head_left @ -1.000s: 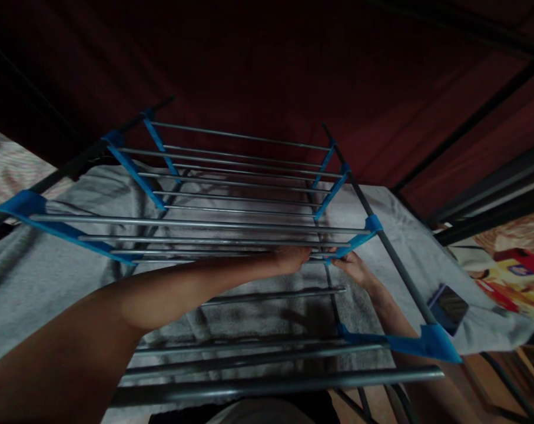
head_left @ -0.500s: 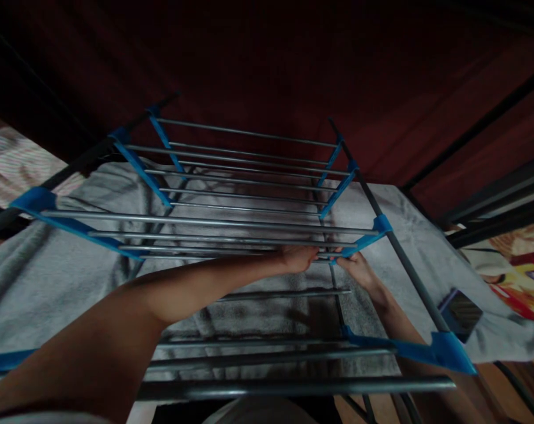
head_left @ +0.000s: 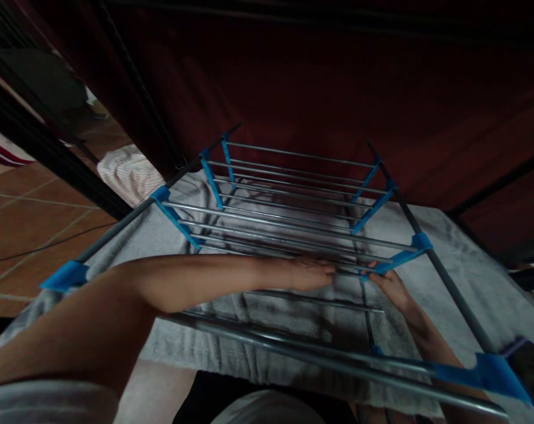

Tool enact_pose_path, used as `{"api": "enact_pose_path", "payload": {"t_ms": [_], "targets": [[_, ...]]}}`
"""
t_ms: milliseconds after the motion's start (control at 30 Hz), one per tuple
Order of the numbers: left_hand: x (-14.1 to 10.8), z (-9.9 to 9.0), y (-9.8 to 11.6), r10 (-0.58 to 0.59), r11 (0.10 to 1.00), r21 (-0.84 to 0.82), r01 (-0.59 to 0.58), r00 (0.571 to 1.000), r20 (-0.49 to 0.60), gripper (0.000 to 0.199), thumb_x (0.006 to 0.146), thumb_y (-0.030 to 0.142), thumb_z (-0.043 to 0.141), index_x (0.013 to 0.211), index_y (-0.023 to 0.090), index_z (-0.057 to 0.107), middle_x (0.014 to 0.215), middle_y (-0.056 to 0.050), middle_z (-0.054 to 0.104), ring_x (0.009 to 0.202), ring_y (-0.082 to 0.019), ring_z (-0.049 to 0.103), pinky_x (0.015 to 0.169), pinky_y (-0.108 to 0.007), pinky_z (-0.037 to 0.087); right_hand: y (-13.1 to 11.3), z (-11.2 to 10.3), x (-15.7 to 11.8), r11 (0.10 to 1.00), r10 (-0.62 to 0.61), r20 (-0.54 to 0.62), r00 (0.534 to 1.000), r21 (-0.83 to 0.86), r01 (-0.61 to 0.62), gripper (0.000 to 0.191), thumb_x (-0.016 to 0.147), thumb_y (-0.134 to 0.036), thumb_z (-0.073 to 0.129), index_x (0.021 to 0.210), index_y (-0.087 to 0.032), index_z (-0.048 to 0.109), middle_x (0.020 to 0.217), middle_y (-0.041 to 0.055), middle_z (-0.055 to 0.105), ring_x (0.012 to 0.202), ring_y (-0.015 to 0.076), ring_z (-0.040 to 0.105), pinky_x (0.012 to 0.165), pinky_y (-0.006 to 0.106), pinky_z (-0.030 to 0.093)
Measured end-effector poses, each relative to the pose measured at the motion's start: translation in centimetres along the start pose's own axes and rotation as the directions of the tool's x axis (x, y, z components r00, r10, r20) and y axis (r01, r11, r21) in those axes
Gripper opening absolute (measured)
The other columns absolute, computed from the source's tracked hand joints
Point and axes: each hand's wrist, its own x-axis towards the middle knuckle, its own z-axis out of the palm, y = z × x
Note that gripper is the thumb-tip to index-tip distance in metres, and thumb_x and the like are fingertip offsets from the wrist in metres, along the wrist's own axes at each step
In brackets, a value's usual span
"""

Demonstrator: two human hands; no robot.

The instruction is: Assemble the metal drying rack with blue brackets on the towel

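A rack of grey metal tubes and blue plastic brackets stands in front of me. My left hand (head_left: 313, 274) reaches across to the right and is closed on a thin metal tube (head_left: 244, 252) close to its right end. Beyond it, my right hand (head_left: 390, 288) pinches the inner end of a blue bracket (head_left: 397, 262), which sits on the right upright pole (head_left: 454, 291). The fingertips of both hands are partly hidden by tubes and bracket. Below my hands, a loose-ended tube (head_left: 319, 301) lies across the rack.
A grey blanket (head_left: 408, 338) lies under the rack. A phone-like dark object (head_left: 529, 371) rests at the right. Behind hangs a dark red curtain (head_left: 302, 76). On the left are a tiled floor (head_left: 41, 215), a striped cloth (head_left: 129, 174) and a cable (head_left: 50, 248).
The view has swung left, showing more floor. My left hand has flattened along the tube near its right end. My right hand stays at the blue bracket.
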Motion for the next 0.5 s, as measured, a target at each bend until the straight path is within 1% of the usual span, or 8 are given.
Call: {"api": "enact_pose_path", "payload": {"t_ms": [67, 167, 233, 300, 333, 367, 433, 500], "targets": [[-2.7, -1.6, -0.2, 0.063, 0.998, 0.007, -0.064, 0.996, 0.057, 0.014, 0.083, 0.011, 0.057, 0.085, 0.020, 0.067, 0.105, -0.007, 0.069, 0.099, -0.021, 0.063, 0.085, -0.027, 0.049, -0.4, 0.2, -0.3, 1.000, 0.005, -0.029, 1.000, -0.009, -0.005, 0.029, 0.065, -0.044, 0.069, 0.087, -0.026, 0.065, 0.084, 0.0033, 0.072, 0.090, 0.0293, 0.066, 0.091, 0.046, 0.047], [-7.1, -5.0, -0.9, 0.027, 0.999, -0.033, -0.025, 0.998, 0.058, 0.016, 0.088, 0.014, 0.053, 0.088, 0.022, 0.067, 0.100, -0.003, 0.069, 0.094, -0.018, 0.064, 0.082, -0.025, 0.048, -1.2, 0.4, -1.1, 0.999, -0.024, -0.085, 0.996, -0.041, 0.021, 0.035, 0.064, -0.044, 0.068, 0.094, -0.027, 0.067, 0.096, 0.0048, 0.073, 0.098, 0.0308, 0.065, 0.093, 0.048, 0.047], [-10.0, -7.8, -1.5, -0.062, 0.997, -0.050, 0.063, 0.998, 0.005, 0.020, 0.092, 0.016, 0.049, 0.096, 0.024, 0.067, 0.106, -0.003, 0.069, 0.101, -0.017, 0.063, 0.090, -0.025, 0.045, -1.9, 0.2, -1.6, 0.997, -0.067, -0.093, 0.993, -0.051, 0.063, 0.035, 0.068, -0.045, 0.068, 0.098, -0.027, 0.068, 0.106, 0.0060, 0.072, 0.105, 0.0310, 0.063, 0.097, 0.047, 0.047], [-12.8, -10.4, -2.2, -0.199, 0.980, -0.026, 0.198, 0.977, -0.075, 0.029, 0.098, 0.022, 0.040, 0.109, 0.024, 0.066, 0.118, -0.004, 0.067, 0.113, -0.018, 0.059, 0.098, -0.027, 0.043, -2.5, -0.3, -2.1, 0.993, -0.108, -0.097, 0.989, -0.062, 0.102, 0.037, 0.073, -0.045, 0.067, 0.105, -0.027, 0.067, 0.113, 0.0072, 0.070, 0.111, 0.0308, 0.062, 0.099, 0.047, 0.046], [-14.2, -11.5, -2.5, -0.282, 0.959, -0.012, 0.283, 0.951, -0.127, 0.033, 0.099, 0.025, 0.036, 0.115, 0.024, 0.065, 0.122, -0.005, 0.065, 0.116, -0.018, 0.058, 0.100, -0.028, 0.042, -2.8, -0.7, -2.2, 0.991, -0.119, -0.111, 0.987, -0.072, 0.111, 0.039, 0.075, -0.045, 0.067, 0.109, -0.027, 0.067, 0.116, 0.0075, 0.069, 0.112, 0.0308, 0.061, 0.100, 0.048, 0.046], [-15.5, -12.4, -2.8, -0.372, 0.925, -0.002, 0.379, 0.908, -0.195, 0.036, 0.100, 0.028, 0.033, 0.119, 0.023, 0.064, 0.123, -0.006, 0.064, 0.116, -0.019, 0.058, 0.101, -0.030, 0.041, -3.1, -1.1, -2.3, 0.990, -0.123, -0.130, 0.984, -0.081, 0.113, 0.042, 0.075, -0.045, 0.067, 0.113, -0.027, 0.066, 0.117, 0.0078, 0.069, 0.113, 0.0311, 0.061, 0.100, 0.048, 0.045], [-18.0, -13.7, -3.3, -0.514, 0.836, 0.014, 0.548, 0.792, -0.329, 0.042, 0.102, 0.035, 0.028, 0.120, 0.022, 0.063, 0.119, -0.007, 0.065, 0.114, -0.020, 0.058, 0.101, -0.033, 0.043, -3.8, -1.9, -2.4, 0.990, -0.118, -0.159, 0.980, -0.094, 0.104, 0.047, 0.076, -0.046, 0.068, 0.118, -0.027, 0.064, 0.117, 0.0083, 0.069, 0.113, 0.0319, 0.061, 0.101, 0.050, 0.045], [-20.3, -14.3, -3.7, -0.607, 0.733, 0.021, 0.680, 0.668, -0.430, 0.047, 0.102, 0.041, 0.024, 0.120, 0.020, 0.063, 0.116, -0.007, 0.064, 0.113, -0.021, 0.058, 0.100, -0.033, 0.043, -4.7, -2.5, -2.5, 0.989, -0.119, -0.168, 0.979, -0.112, 0.100, 0.049, 0.076, -0.048, 0.069, 0.120, -0.026, 0.064, 0.118, 0.0087, 0.069, 0.113, 0.0328, 0.061, 0.102, 0.052, 0.045]]}}
